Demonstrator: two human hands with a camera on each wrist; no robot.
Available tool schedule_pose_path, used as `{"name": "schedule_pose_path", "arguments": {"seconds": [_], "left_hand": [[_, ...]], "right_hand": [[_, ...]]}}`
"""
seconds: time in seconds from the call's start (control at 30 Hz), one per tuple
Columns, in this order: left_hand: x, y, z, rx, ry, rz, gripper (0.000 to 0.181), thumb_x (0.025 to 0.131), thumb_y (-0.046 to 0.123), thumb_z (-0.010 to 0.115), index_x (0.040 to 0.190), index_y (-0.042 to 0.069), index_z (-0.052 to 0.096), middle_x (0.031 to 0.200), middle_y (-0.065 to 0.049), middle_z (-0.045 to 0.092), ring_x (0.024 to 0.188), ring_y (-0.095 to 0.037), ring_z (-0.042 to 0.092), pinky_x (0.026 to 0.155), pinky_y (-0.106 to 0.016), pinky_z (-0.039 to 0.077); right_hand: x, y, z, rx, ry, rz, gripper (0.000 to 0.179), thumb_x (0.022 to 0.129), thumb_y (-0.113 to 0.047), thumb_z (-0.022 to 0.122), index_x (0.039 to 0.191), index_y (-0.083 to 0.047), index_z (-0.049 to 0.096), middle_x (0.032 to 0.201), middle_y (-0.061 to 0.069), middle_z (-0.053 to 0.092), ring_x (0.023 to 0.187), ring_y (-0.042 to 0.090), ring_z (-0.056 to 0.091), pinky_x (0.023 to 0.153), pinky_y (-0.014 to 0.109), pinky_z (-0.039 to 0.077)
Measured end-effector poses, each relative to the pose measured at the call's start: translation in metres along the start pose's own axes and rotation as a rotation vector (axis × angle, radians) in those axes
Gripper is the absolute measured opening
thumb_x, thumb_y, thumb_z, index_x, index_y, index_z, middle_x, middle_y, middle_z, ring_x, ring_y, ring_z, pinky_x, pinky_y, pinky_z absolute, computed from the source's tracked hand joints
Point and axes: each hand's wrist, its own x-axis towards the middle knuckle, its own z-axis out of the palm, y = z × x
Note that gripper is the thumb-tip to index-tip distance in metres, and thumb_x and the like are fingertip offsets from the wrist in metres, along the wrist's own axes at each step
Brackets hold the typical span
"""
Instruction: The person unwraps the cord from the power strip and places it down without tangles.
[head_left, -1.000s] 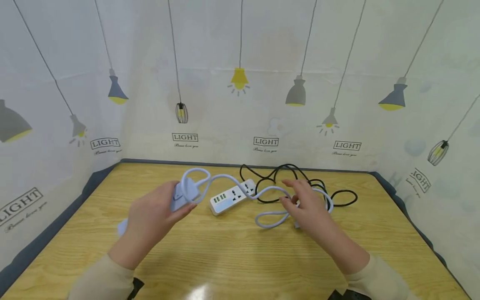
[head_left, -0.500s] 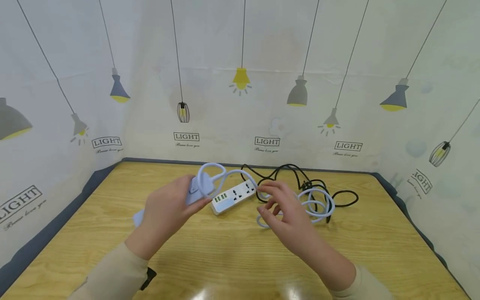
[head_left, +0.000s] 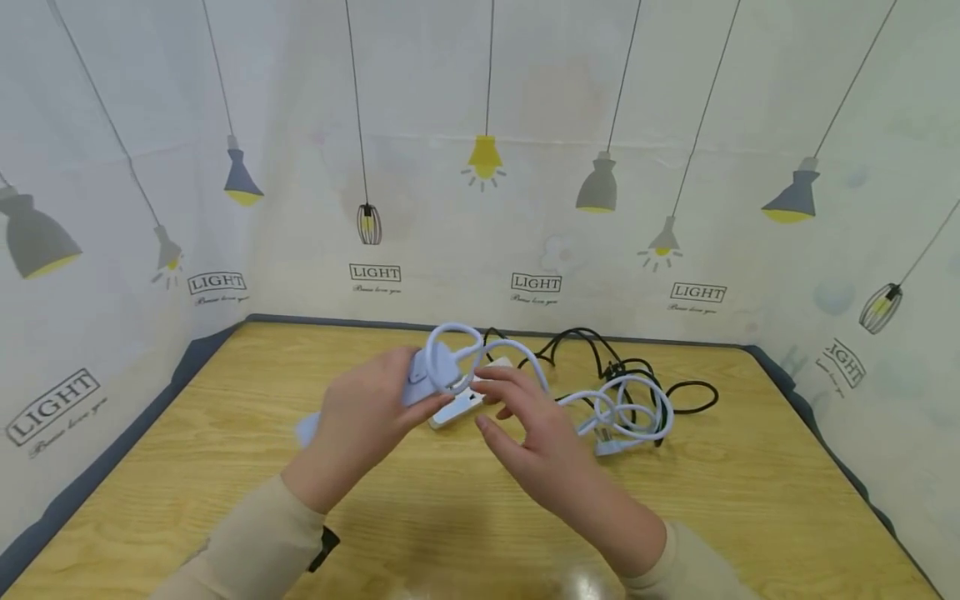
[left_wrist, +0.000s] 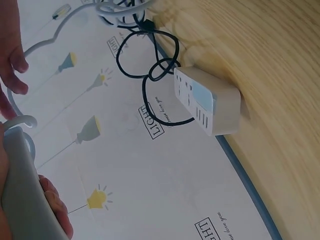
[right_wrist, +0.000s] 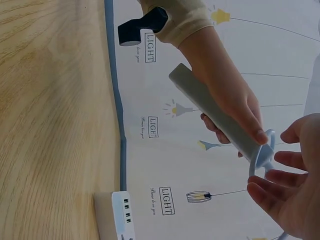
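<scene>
My left hand [head_left: 367,417] grips a white power strip [head_left: 420,381] around its body, raised above the table, its far end pointing forward. The strip's white cord [head_left: 453,326] makes a loop at that end, then runs right to a loose coil [head_left: 648,435] on the table. In the right wrist view, the thumb of the left hand lies along the strip [right_wrist: 210,107] near the loop. My right hand [head_left: 536,433] is just right of the loop, fingers spread and loosely bent, thumb apart. Whether its fingertips touch the cord is unclear.
Behind the hands, a second white power strip [head_left: 450,414] with USB ports lies on the wooden table [head_left: 420,517], partly covered by them. A tangled black cord [head_left: 692,412] lies at the back right, with a white plug [head_left: 615,447] nearby. Printed fabric walls [head_left: 540,225] enclose the table.
My left hand has carried the held power strip to the right. The right hand has moved left from the coiled cord toward the loop, and the hands are now close together.
</scene>
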Motion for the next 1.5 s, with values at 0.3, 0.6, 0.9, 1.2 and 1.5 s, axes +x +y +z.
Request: {"name": "schedule_pose_path", "arguments": {"seconds": [0.3, 0.6, 0.9, 1.2, 1.5], "left_hand": [[0.005, 0.012, 0.0, -0.019, 0.024, 0.016, 0.061, 0.078, 0.053, 0.076, 0.108, 0.002, 0.059, 0.074, -0.001, 0.059, 0.052, -0.013, 0.05, 0.043, -0.03, 0.042], [0.005, 0.015, 0.002, 0.007, 0.008, 0.023, 0.076, 0.066, 0.062, 0.079, 0.108, 0.003, 0.057, 0.076, -0.002, 0.06, 0.054, -0.014, 0.052, 0.043, -0.031, 0.043], [0.002, 0.013, 0.005, 0.059, -0.024, 0.047, 0.077, 0.069, 0.064, 0.077, 0.111, 0.003, 0.057, 0.079, -0.004, 0.061, 0.053, -0.014, 0.051, 0.042, -0.029, 0.043], [0.002, 0.013, 0.007, 0.101, -0.03, 0.082, 0.076, 0.072, 0.065, 0.074, 0.112, 0.002, 0.061, 0.082, -0.006, 0.062, 0.055, -0.016, 0.053, 0.043, -0.032, 0.044], [0.002, 0.014, 0.007, 0.109, -0.039, 0.137, 0.064, 0.079, 0.06, 0.072, 0.11, 0.005, 0.062, 0.078, -0.003, 0.059, 0.055, -0.013, 0.051, 0.043, -0.029, 0.044]], "right_hand": [[0.004, 0.006, 0.01, -0.033, 0.025, 0.075, 0.028, 0.089, -0.005, 0.066, 0.116, -0.003, 0.06, 0.13, 0.007, 0.057, 0.121, 0.02, 0.053, 0.095, 0.04, 0.047], [0.005, 0.009, 0.005, -0.108, 0.059, 0.047, 0.014, 0.086, -0.012, 0.073, 0.099, -0.008, 0.069, 0.104, -0.002, 0.064, 0.102, 0.014, 0.059, 0.088, 0.034, 0.049], [0.005, 0.01, -0.011, -0.154, 0.016, -0.011, 0.012, 0.083, -0.018, 0.079, 0.092, -0.012, 0.075, 0.095, -0.006, 0.062, 0.089, 0.011, 0.057, 0.075, 0.03, 0.049], [0.0, 0.01, -0.03, -0.157, 0.008, -0.02, 0.003, 0.091, -0.012, 0.069, 0.093, -0.011, 0.07, 0.098, -0.006, 0.063, 0.092, 0.013, 0.06, 0.079, 0.034, 0.05], [-0.012, 0.019, -0.056, -0.201, 0.009, 0.046, 0.009, 0.097, -0.007, 0.059, 0.096, -0.013, 0.064, 0.093, -0.006, 0.062, 0.092, 0.012, 0.059, 0.078, 0.037, 0.05]]}}
